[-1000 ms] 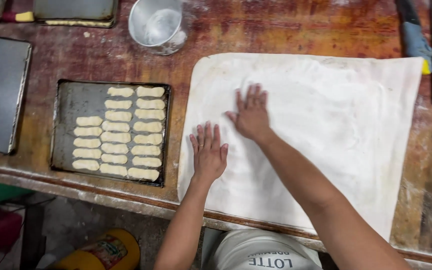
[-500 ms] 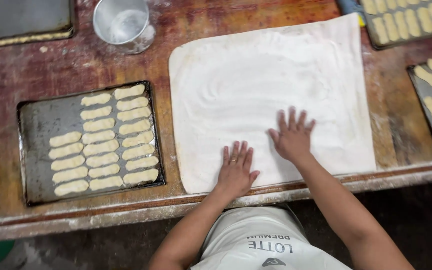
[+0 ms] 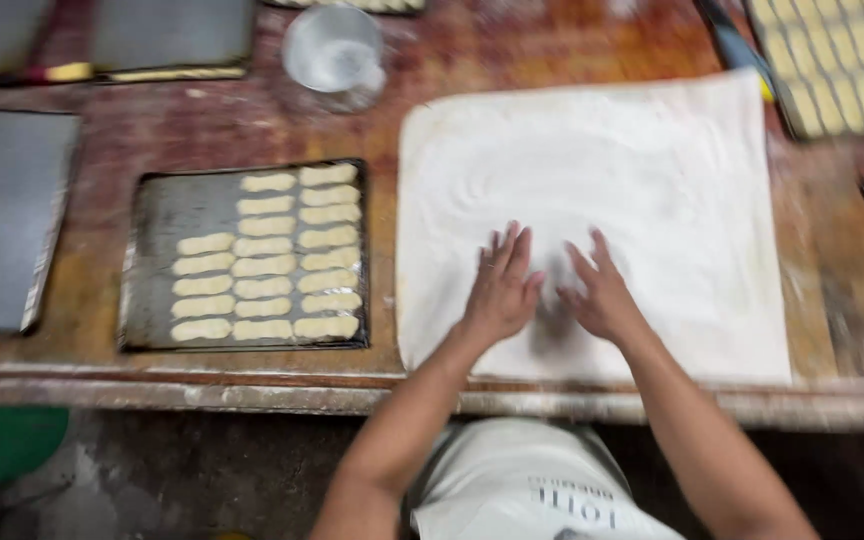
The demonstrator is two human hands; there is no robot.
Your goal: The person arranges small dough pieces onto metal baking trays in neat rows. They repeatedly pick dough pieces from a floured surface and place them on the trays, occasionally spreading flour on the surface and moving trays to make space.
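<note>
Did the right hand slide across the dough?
Yes. The right hand slid across the dough sheet toward the near table edge, ending beside the left hand.

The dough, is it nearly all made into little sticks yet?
Partly. Three columns of dough sticks already fill most of the baking tray. Both hands, left hand and right hand, press flat on the big dough sheet, which is uncut.

A large, roughly square sheet of pale floured dough (image 3: 632,200) lies flat just right of the baking tray (image 3: 152,210), its near edge along the table's front. Both palms press flat on its near middle, side by side.
</note>
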